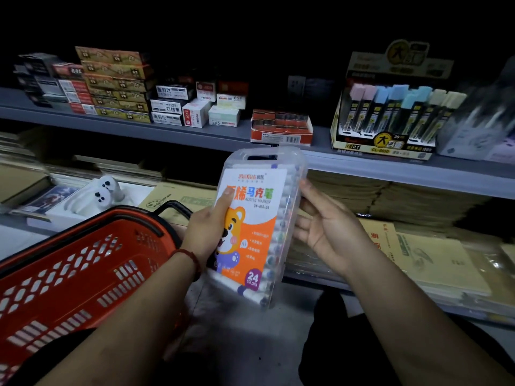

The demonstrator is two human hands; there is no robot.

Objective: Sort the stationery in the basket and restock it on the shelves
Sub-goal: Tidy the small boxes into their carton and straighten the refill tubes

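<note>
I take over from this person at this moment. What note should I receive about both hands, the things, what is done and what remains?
Left hand: grips the marker case at its left edge, thumb on the label.
Right hand: open, fingers against the case's right side.
Red basket: beside the left forearm; contents not visible.
Done: the case is outside the basket, held in front of the shelves.
Left: shelve it. The upper shelf holds pen boxes, the lower one notebooks; no marker spot shows.
</note>
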